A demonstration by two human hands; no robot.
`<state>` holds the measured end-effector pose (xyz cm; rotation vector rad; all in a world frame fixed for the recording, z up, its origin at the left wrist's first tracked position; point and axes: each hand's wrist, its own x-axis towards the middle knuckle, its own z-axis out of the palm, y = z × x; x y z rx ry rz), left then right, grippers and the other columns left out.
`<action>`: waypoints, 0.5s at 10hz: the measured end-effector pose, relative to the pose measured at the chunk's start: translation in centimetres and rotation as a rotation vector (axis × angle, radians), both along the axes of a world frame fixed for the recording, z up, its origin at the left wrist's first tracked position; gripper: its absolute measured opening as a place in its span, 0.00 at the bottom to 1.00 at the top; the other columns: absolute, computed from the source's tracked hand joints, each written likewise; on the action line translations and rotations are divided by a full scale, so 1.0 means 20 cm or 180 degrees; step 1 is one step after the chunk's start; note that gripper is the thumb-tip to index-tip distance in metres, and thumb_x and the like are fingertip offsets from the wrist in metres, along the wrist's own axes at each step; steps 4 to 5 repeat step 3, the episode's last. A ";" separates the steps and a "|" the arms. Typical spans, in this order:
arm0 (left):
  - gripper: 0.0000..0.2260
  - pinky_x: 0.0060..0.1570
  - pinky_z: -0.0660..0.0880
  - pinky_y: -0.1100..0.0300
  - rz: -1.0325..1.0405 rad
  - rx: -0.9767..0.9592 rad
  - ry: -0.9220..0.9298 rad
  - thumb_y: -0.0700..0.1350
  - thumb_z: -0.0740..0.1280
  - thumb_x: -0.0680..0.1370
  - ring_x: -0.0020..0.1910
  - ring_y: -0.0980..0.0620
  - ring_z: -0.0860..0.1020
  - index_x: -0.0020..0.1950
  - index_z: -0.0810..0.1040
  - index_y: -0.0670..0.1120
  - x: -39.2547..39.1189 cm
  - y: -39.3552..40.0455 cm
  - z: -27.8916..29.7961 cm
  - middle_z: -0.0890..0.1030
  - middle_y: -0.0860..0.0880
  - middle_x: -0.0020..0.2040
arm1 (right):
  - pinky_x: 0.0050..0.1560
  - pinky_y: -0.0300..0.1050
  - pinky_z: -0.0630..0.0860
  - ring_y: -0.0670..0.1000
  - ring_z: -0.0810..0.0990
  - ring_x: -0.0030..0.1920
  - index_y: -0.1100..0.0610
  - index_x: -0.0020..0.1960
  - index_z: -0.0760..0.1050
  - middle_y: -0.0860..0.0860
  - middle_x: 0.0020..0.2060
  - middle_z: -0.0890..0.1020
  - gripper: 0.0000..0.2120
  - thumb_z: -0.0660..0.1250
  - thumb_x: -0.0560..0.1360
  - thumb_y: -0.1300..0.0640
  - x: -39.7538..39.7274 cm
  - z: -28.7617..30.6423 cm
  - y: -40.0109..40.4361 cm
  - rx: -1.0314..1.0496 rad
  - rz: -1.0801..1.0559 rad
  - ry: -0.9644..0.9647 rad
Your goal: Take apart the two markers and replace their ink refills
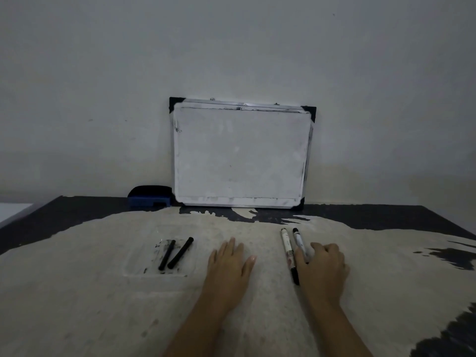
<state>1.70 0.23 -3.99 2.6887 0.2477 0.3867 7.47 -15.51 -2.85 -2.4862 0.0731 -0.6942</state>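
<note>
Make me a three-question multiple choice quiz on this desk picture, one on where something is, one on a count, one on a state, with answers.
1. Where do the two black refills lie?
A. In a clear tray left of the left hand
B. On the whiteboard
C. Under the right hand

2. How many white markers are on the table?
A. One
B. Two
C. Four

3. What is the left hand doing?
A. Holding a refill
B. Resting flat and empty on the table
C. Wiping the board

Answers:
1 A: both sticks sit in the ink-smeared clear tray, left of that hand.
2 B: two white barrels lie side by side by the right hand.
3 B: its fingers are spread on the table, holding nothing.
</note>
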 end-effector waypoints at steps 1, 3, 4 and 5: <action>0.36 0.73 0.42 0.57 -0.0008 0.0031 -0.0348 0.66 0.35 0.73 0.76 0.51 0.47 0.75 0.52 0.48 0.01 0.00 -0.02 0.48 0.48 0.78 | 0.60 0.54 0.67 0.59 0.75 0.57 0.59 0.60 0.76 0.59 0.56 0.78 0.18 0.67 0.73 0.54 -0.01 0.00 0.05 -0.0160 0.0251 -0.0351; 0.28 0.70 0.44 0.59 0.0174 0.0385 -0.0500 0.56 0.40 0.80 0.66 0.46 0.73 0.66 0.69 0.41 0.04 -0.04 0.00 0.73 0.42 0.67 | 0.68 0.59 0.54 0.62 0.73 0.65 0.56 0.68 0.69 0.60 0.67 0.73 0.27 0.55 0.73 0.46 -0.02 -0.06 0.24 -0.1051 0.0575 -0.0928; 0.28 0.70 0.44 0.59 0.0174 0.0385 -0.0500 0.56 0.40 0.80 0.66 0.46 0.73 0.66 0.69 0.41 0.04 -0.04 0.00 0.73 0.42 0.67 | 0.68 0.59 0.54 0.62 0.73 0.65 0.56 0.68 0.69 0.60 0.67 0.73 0.27 0.55 0.73 0.46 -0.02 -0.06 0.24 -0.1051 0.0575 -0.0928; 0.28 0.70 0.44 0.59 0.0174 0.0385 -0.0500 0.56 0.40 0.80 0.66 0.46 0.73 0.66 0.69 0.41 0.04 -0.04 0.00 0.73 0.42 0.67 | 0.68 0.59 0.54 0.62 0.73 0.65 0.56 0.68 0.69 0.60 0.67 0.73 0.27 0.55 0.73 0.46 -0.02 -0.06 0.24 -0.1051 0.0575 -0.0928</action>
